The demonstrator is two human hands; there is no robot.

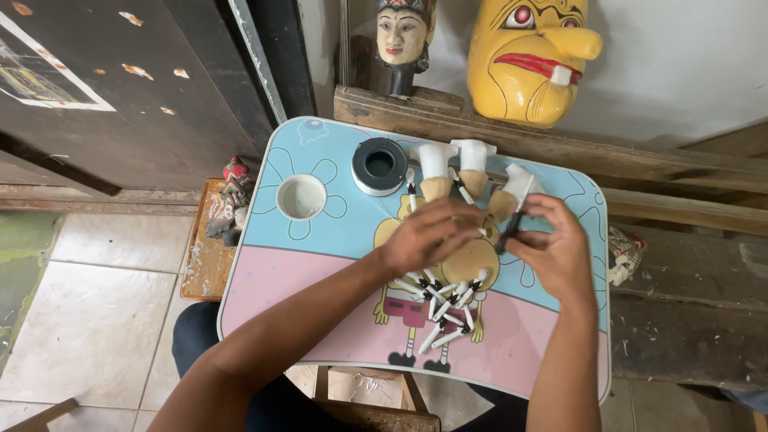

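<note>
My right hand (552,244) holds a thin black brush (507,234) upright over the small lap table (320,320). My left hand (428,234) reaches across toward it, fingers curled near the brush and a small white-and-tan puppet part; what it grips is hidden. Three white-and-tan wooden puppet torsos (436,170) (474,164) (512,190) stand at the table's far edge. A pile of several small white pieces with black tips (442,308) lies below my hands.
A black-and-white round jar (379,166) and a white cup holder recess (302,197) sit on the table's left. A yellow wooden mask (530,56) and a carved head (402,36) rest on the plank behind. A painted figure (228,204) lies on a board to the left.
</note>
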